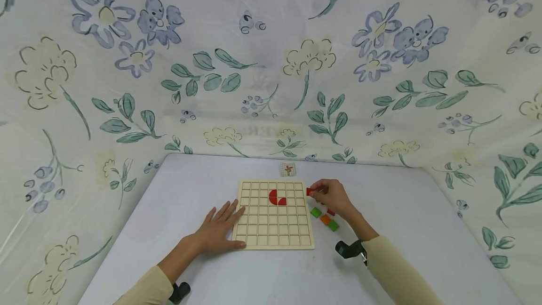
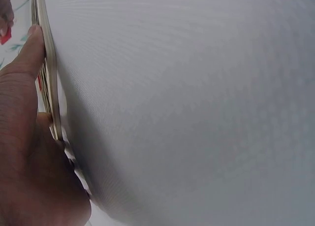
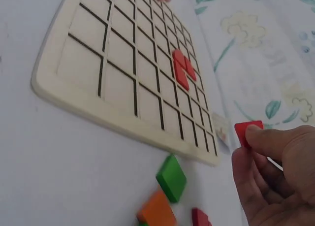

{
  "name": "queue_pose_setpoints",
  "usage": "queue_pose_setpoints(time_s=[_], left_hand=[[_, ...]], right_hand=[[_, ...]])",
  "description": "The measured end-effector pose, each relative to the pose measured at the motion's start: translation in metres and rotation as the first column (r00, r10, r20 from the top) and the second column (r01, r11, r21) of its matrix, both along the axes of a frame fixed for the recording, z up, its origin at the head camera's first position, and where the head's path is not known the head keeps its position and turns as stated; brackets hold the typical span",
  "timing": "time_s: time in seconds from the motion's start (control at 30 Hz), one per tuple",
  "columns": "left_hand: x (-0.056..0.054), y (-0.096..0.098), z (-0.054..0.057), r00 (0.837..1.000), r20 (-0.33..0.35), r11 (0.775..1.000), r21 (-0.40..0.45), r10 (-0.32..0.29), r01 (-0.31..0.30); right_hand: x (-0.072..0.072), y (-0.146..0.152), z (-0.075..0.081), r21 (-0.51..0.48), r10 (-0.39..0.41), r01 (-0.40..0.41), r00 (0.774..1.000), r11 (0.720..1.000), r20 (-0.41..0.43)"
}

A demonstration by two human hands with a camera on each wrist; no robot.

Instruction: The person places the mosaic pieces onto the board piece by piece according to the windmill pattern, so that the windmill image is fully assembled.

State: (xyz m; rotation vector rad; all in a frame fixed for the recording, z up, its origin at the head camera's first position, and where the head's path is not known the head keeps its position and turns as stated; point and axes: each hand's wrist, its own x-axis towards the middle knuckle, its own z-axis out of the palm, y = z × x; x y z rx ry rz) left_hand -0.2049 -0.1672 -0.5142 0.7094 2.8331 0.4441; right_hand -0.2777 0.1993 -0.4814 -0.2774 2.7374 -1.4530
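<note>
My right hand (image 1: 334, 196) pinches a small red tile (image 3: 242, 129) between thumb and fingertips, just off the upper right side of a pale wooden grid board (image 1: 259, 235). Three red pieces (image 1: 273, 197) with curved edges sit in cells in the board's upper middle, grouped around one bare cell. My left hand (image 1: 217, 230) rests with fingers spread at the board's left side, its fingertips on the rim and the thumb along the near left corner. Only the board's edge shows in the left wrist view, beside the left thumb (image 2: 32, 53).
Right of the board lie a green tile (image 1: 315, 212), an orange tile (image 1: 325, 220), another green tile (image 1: 333, 226) and a red tile (image 1: 330, 212), partly under the right hand. Behind the board is a small card (image 1: 288, 169) with a red pattern. A floral sheet (image 1: 271, 107) surrounds the white table (image 1: 178, 201).
</note>
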Motion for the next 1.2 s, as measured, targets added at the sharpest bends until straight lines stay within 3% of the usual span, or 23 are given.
queue_pose_setpoints(time_s=[0.1, 0.3, 0.53, 0.73, 1.03, 1.2], left_hand=[[0.000, 0.000, -0.001, 1.000, 0.002, 1.000, -0.001, 0.004, -0.004], [-0.001, 0.000, -0.002, 1.000, 0.008, 1.000, -0.012, 0.006, -0.006], [-0.001, -0.002, -0.003, 1.000, -0.001, 1.000, -0.010, 0.000, 0.000], [-0.001, -0.002, -0.005, 1.000, 0.000, 1.000, -0.004, 0.000, 0.000], [0.001, 0.000, -0.002, 1.000, -0.001, 1.000, 0.005, 0.006, -0.006], [0.001, 0.000, -0.002, 1.000, -0.008, 1.000, 0.025, -0.004, 0.004]], right_hand=[[-0.001, -0.011, -0.005, -0.018, -0.009, 0.009, 1.000, 1.000, 0.002], [0.000, -0.032, -0.016, 0.044, 0.010, -0.008, 0.999, 0.999, -0.034], [0.001, -0.048, -0.023, 0.087, 0.002, -0.001, 1.000, 0.996, -0.015], [0.000, -0.052, -0.028, 0.189, 0.020, -0.003, 0.996, 0.982, -0.089], [0.006, -0.056, -0.022, 0.359, 0.083, -0.031, 0.988, 0.933, -0.131], [0.007, -0.055, -0.018, 0.339, 0.067, -0.014, 0.987, 0.941, -0.144]])
